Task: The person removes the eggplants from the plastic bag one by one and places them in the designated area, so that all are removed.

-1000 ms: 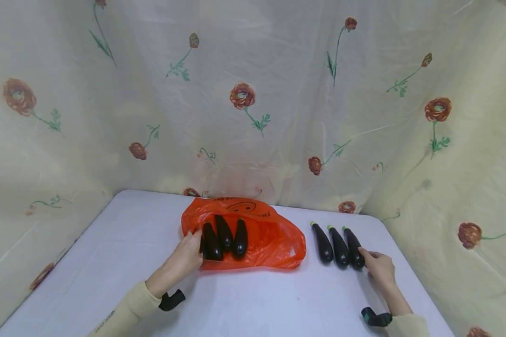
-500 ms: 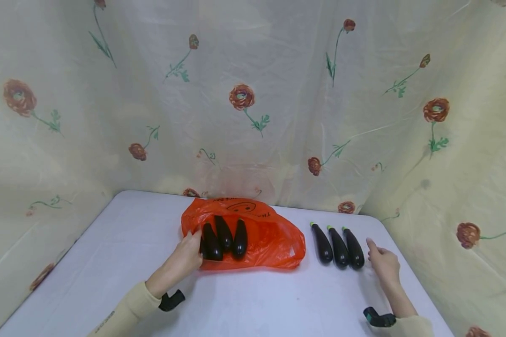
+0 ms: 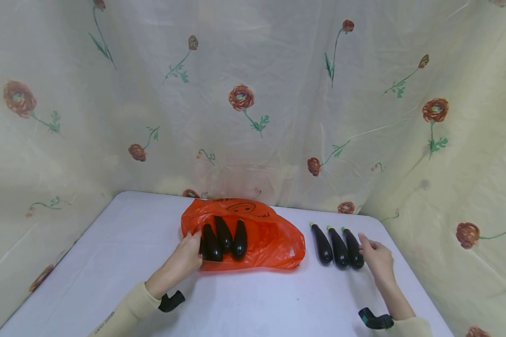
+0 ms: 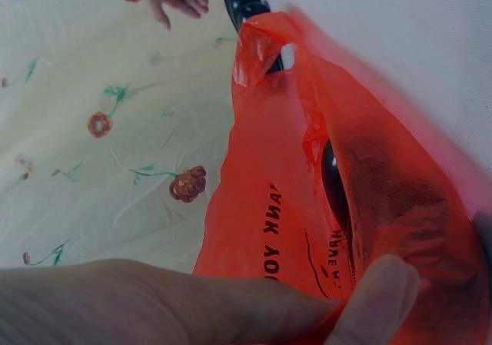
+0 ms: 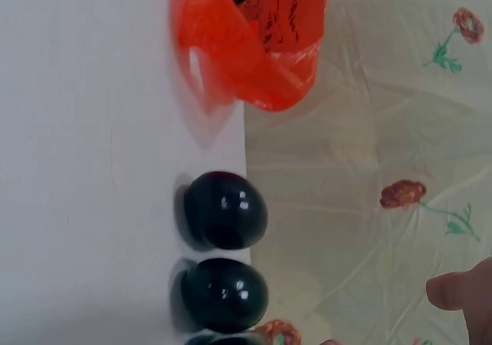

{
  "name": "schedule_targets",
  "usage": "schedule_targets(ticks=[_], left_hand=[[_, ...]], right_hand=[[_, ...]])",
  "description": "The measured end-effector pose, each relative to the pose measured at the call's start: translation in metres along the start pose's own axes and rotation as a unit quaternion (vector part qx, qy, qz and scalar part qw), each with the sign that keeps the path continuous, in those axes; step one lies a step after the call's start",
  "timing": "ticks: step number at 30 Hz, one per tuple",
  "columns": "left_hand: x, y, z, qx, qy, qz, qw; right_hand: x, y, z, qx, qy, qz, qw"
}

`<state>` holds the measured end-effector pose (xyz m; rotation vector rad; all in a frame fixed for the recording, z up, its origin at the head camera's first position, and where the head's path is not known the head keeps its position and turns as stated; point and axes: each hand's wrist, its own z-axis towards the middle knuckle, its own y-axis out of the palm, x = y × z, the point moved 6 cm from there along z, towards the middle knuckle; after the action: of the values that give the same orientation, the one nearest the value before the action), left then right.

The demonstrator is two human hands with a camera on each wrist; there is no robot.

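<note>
My left hand (image 3: 188, 254) pinches the left edge of a red plastic bag (image 3: 274, 243) on the table. In the left wrist view the thumb (image 4: 377, 303) presses the bag's rim against a finger. Several dark eggplants (image 3: 240, 239) lie in the bag's mouth, one partly hidden by the left hand. On the right lie three more eggplants (image 3: 339, 248) in a row, green stem ends pointing away. My right hand (image 3: 378, 260) is beside the rightmost eggplant (image 3: 353, 249), thumb raised and fingers loose. In the right wrist view, rounded eggplant ends (image 5: 225, 210) show beside the hand.
The white table (image 3: 278, 304) runs up to a flowered curtain (image 3: 286, 117) at the back and on both sides. Black wrist devices (image 3: 171, 300) sit on both forearms. White table surface separates the bag from the eggplant row.
My right hand was touching the rightmost eggplant, drew away to the right, then came back left close to it. The left hand, bag and eggplants stay where they were.
</note>
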<state>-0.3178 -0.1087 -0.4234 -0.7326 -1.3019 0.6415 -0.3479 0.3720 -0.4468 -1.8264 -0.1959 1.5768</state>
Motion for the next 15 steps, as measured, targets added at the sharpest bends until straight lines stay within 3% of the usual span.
schedule_targets(ticks=[15], left_hand=[[0.001, -0.002, -0.001, 0.011, 0.023, 0.005, 0.9997]], right_hand=[[-0.031, 0.026, -0.015, -0.019, -0.028, 0.007, 0.9994]])
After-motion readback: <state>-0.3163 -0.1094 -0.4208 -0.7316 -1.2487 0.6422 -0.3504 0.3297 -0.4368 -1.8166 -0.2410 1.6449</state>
